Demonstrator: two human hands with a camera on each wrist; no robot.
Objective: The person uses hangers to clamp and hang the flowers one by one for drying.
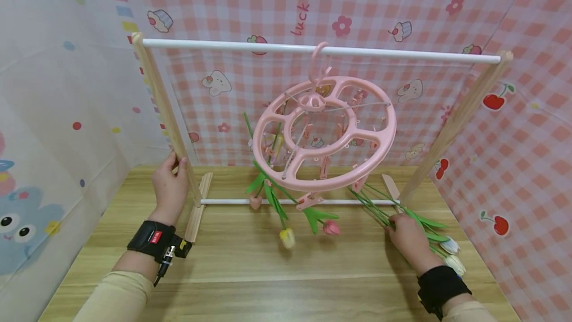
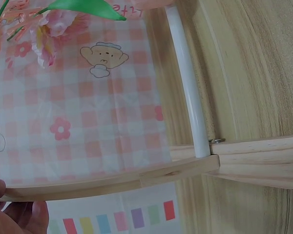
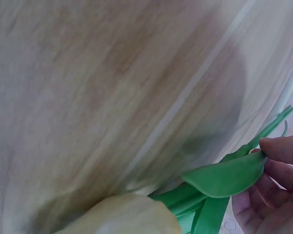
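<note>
My left hand [image 1: 172, 185] grips the left wooden post [image 1: 163, 103] of a stand; in the left wrist view its fingers [image 2: 37, 217] sit on both sides of the wood. On the right of the table, my right hand [image 1: 408, 240] pinches artificial tulips [image 1: 375, 208] by their green stems and leaves. Their white heads [image 1: 455, 265] point toward the right front. In the right wrist view a green leaf [image 3: 229, 175] lies at the fingertips, with a cream tulip head [image 3: 132, 219] nearer the camera. From the stand's white top rod [image 1: 214, 45] hangs a pink round clip hanger [image 1: 326, 183].
Below the hanger, a yellow tulip [image 1: 287, 238], a pink tulip [image 1: 331, 227] and a peach tulip [image 1: 255, 202] hang head down among pink clips [image 1: 309, 201]. A lower white rod [image 1: 232, 201] joins the posts just above the wooden table [image 1: 268, 287]. Checked cloth [image 1: 277, 14] stands behind.
</note>
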